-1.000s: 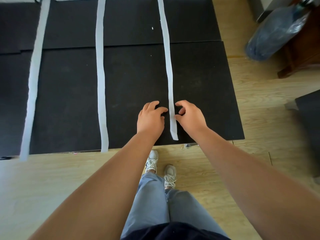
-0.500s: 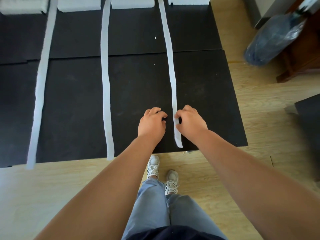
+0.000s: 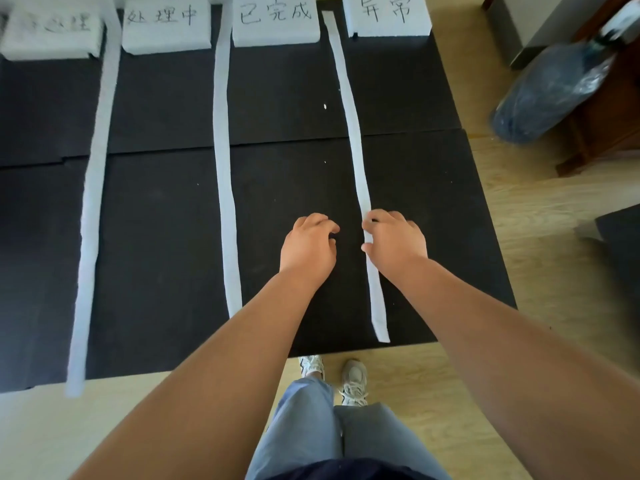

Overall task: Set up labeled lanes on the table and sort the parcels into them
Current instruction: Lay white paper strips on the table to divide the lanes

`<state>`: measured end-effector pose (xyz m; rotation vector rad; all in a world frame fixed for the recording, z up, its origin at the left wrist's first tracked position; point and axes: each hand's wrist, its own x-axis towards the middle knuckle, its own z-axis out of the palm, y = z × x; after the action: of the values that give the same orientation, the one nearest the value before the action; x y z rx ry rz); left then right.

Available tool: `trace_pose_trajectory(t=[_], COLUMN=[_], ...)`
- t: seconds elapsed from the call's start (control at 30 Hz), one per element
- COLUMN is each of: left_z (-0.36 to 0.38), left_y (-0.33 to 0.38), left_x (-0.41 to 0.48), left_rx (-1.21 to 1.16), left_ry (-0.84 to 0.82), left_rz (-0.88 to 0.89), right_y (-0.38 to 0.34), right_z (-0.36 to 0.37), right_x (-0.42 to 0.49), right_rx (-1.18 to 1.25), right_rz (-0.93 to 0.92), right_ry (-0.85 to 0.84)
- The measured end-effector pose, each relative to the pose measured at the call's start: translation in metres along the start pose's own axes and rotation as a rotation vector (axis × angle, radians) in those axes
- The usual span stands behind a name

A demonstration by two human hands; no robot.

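The strip (image 3: 356,143) (rightmost of three) lay lengthwise on the black table (image 3: 415,202), running from between two label blocks (image 3: 275,26) to the near edge. It looked light, thin and limp, likely to kink or drift, so best pinched at an edge and smoothed flat. The right hand (image 3: 394,240) had curled forefinger and thumb on it, seemingly pinching. The left hand (image 3: 308,247) sat just beside, loosely curled, holding nothing. The other strips (image 3: 223,168) lay well apart, and nothing blocked the way.

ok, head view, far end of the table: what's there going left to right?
Foam block with blurred label → left strip → block 处理中 → middle strip → block 已完成 → right strip → block 异常 → off the table, plastic-wrapped blue jug.
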<state>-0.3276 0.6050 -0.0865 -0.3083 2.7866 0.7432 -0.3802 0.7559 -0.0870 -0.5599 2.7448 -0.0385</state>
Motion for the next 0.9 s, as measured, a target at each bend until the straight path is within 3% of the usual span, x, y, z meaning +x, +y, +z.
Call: trace_pose_trajectory(t=[0.13, 0.27, 0.43, 0.9], left_z=[-0.018, -0.034, -0.048, -0.051], left_y=[-0.005, -0.001, 0.01, 0.038], left_x=[0.022, 0.049, 0.086, 0.205], left_rx=[-0.003, 0.01, -0.005, 0.206], left_ry=[0.006, 0.008, 0.006, 0.066], left_rz=[0.047, 0.088, 0.088, 0.027], right_y=[-0.001, 0.001, 0.022, 0.028], right_z=[-0.01, -0.023, -0.045, -0.097], right_x=[0.01, 0.035, 0.072, 0.26], right_rx=[0.002, 0.199, 0.277, 0.111], right_rz=[0.058, 0.237, 0.257, -0.115], right_ry=[-0.04, -0.103, 0.045, 0.15])
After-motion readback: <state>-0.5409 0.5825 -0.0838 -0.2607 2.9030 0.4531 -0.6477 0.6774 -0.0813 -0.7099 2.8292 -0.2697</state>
